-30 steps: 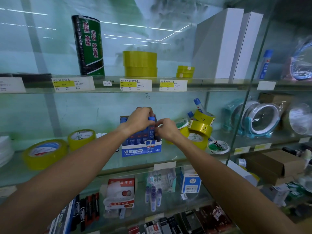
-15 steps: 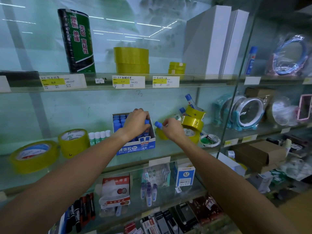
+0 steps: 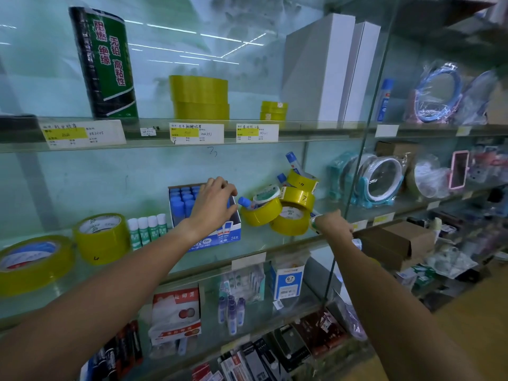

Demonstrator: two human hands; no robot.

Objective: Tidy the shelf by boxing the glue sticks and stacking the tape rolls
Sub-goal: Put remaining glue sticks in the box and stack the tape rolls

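A blue and white glue stick box point(image 3: 220, 239) stands on the middle glass shelf, filled with blue-capped sticks point(image 3: 181, 200). My left hand point(image 3: 213, 202) curls over the box's right side, pinching a blue-capped stick there. To the right lies a jumbled pile of yellow tape rolls point(image 3: 298, 199). One loose glue stick point(image 3: 244, 201) leans on the front roll point(image 3: 261, 214), and two more point(image 3: 291, 160) poke up behind the pile. My right hand point(image 3: 334, 224) is at the shelf's front edge, its fingers round a small white and green tape roll point(image 3: 313, 222).
Two big yellow tape rolls point(image 3: 101, 237) lie at the shelf's left, with white green-labelled sticks point(image 3: 147, 229) beside the box. A vertical glass divider point(image 3: 354, 188) stands right of the pile. Stacked yellow tape point(image 3: 199, 97) sits on the shelf above, and cardboard boxes point(image 3: 398, 240) low right.
My right hand left the blue-capped stick by the yellow roll and dropped right to the small roll at the shelf edge. My left hand stayed on the box.
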